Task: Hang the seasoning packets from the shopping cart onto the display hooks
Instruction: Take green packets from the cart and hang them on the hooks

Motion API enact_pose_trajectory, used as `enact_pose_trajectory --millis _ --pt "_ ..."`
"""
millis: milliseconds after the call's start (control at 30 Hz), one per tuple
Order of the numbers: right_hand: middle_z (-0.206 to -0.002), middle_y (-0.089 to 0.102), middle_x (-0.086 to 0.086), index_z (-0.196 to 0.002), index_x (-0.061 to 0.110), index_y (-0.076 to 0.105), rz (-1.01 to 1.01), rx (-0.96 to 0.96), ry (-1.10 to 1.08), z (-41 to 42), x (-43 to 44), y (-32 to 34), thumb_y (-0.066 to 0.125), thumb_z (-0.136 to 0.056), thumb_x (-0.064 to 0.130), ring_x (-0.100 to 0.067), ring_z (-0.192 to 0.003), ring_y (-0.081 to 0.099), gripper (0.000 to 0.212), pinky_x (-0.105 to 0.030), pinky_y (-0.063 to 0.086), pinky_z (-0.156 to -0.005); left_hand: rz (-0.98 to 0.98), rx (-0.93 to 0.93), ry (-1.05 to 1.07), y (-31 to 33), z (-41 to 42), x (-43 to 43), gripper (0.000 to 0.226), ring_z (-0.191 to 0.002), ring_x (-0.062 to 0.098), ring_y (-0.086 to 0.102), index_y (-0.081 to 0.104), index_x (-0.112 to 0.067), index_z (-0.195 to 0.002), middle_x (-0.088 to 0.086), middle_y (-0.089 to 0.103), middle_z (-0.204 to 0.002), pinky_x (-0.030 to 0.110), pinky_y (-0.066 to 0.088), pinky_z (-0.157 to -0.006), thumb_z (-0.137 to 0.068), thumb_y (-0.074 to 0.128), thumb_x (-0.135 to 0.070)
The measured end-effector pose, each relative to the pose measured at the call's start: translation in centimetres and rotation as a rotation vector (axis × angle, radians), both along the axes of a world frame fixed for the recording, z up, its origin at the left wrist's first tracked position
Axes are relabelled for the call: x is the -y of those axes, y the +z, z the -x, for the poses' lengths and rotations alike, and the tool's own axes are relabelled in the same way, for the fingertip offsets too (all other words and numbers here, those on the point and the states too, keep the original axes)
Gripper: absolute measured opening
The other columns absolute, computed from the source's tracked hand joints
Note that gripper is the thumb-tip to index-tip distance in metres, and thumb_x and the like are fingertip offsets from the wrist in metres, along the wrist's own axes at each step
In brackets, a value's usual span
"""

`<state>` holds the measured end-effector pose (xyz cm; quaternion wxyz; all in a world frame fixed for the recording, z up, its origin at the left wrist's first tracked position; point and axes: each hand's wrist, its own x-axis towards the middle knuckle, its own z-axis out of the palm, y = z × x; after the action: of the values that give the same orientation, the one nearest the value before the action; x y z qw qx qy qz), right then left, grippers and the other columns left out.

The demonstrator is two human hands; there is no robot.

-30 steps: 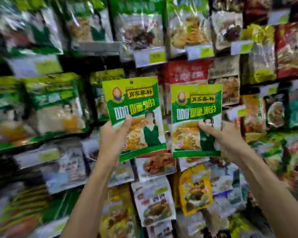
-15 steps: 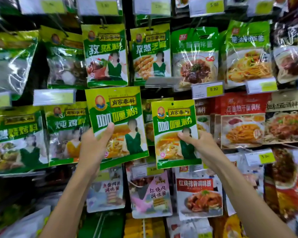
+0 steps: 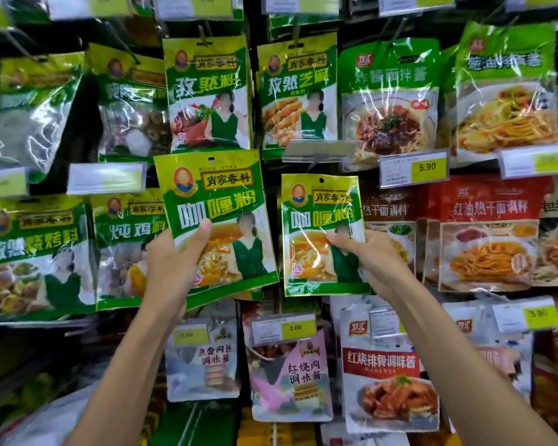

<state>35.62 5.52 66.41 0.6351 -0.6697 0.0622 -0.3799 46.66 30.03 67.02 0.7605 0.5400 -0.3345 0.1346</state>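
**Views:** one, the head camera, wide-angle, worn by the person.

**Facing:** straight at the display wall (image 3: pixel 254 27) of hanging seasoning packets. The rows bow outward toward the frame edges.

**Nearness:** close, within arm's reach of the display. Packet print and the 5.90 price label (image 3: pixel 414 169) are legible.

**Framing:** both forearms enter from the bottom corners and converge on mid-frame.
- The left hand (image 3: pixel 171 268) sits left of centre, holding the left curry powder packet (image 3: pixel 216 194).
- The right hand (image 3: pixel 372 262) sits right of centre, holding the right curry powder packet (image 3: pixel 319 214).

**Coverage:** several rows of packets fill the frame edge to edge.
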Motion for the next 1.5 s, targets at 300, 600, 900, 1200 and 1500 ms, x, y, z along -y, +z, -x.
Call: enact_pose_trajectory --millis 300,600,900,1200,1500 --pt "-0.063 0.070 0.005 -0.080 0.011 0.065 -0.003 -0.031 -0.019 -0.2 0.2 0.2 0.079 -0.078 0.021 -0.009 -0.064 0.068 0.017 -0.024 0.050 -0.057 0.002 0.012 -0.023 -0.1 -0.2 0.7 0.008 -0.087 0.020 0.069 0.062 -0.026 -0.085 -0.009 0.073 -0.076 0.048 0.054 -0.086 -0.083 0.063 -0.034" --pt "-0.128 0.058 -0.016 -0.127 -0.001 0.052 -0.018 -0.136 -0.139 -2.7 0.7 0.9 0.078 -0.081 0.023 -0.032 -0.121 0.054 0.059 -0.049 0.043 -0.105 -0.013 0.005 -0.003 0.2 0.0 0.9 0.003 -0.103 0.031 0.065 0.063 -0.025 -0.092 0.006 0.071 -0.100 0.056 0.049 -0.094 -0.090 0.062 -0.027" --pt "-0.138 0.048 -0.017 -0.135 0.000 0.039 0.050 -0.163 -0.350 -6.3 1.3 1.2 0.076 -0.082 0.023 -0.033 -0.127 0.046 0.068 -0.043 0.043 -0.103 -0.017 0.019 0.007 0.3 0.3 0.5 0.007 -0.101 0.032 0.066 0.060 -0.026 -0.087 0.005 0.071 -0.096 0.058 0.049 -0.093 -0.089 0.062 -0.033" --pt "-0.080 0.049 -0.011 -0.093 0.005 0.050 0.307 -0.354 -0.417 -3.9 1.0 0.1 0.048 -0.097 0.046 -0.028 -0.075 0.055 0.041 -0.039 0.043 -0.066 -0.008 0.011 -0.029 0.1 1.1 0.8 0.007 -0.098 0.031 0.067 0.065 -0.026 -0.086 0.000 0.072 -0.089 0.058 0.050 -0.092 -0.088 0.063 -0.032" --pt "-0.106 0.065 -0.008 -0.113 0.012 0.060 0.032 0.042 -0.013 0.7 -3.7 -0.7 0.044 -0.099 0.041 -0.019 -0.096 0.062 0.036 -0.034 0.051 -0.090 -0.110 -0.036 -0.192 -1.4 2.8 4.0 0.014 -0.086 0.028 0.071 0.069 -0.024 -0.085 0.007 0.074 -0.086 0.051 0.055 -0.084 -0.081 0.064 -0.037"
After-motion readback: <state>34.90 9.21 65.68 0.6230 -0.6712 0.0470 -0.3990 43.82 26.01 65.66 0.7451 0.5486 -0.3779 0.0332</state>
